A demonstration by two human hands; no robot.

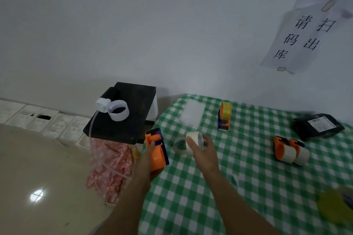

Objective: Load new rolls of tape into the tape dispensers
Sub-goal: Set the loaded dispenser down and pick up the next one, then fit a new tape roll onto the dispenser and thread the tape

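Tape roll (193,144) held ready beside orange dispenser (157,156)
The roll is gripped by the right hand (205,151) just above the green-checked surface (238,187); the dispenser is clasped in the left hand (148,160) at the surface's edge, seemingly so its hub is presented for loading.

Dispenser (224,116) behind roll (194,143)

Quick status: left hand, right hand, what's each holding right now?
Left hand: grips the orange tape dispenser.
Right hand: holds a tape roll.
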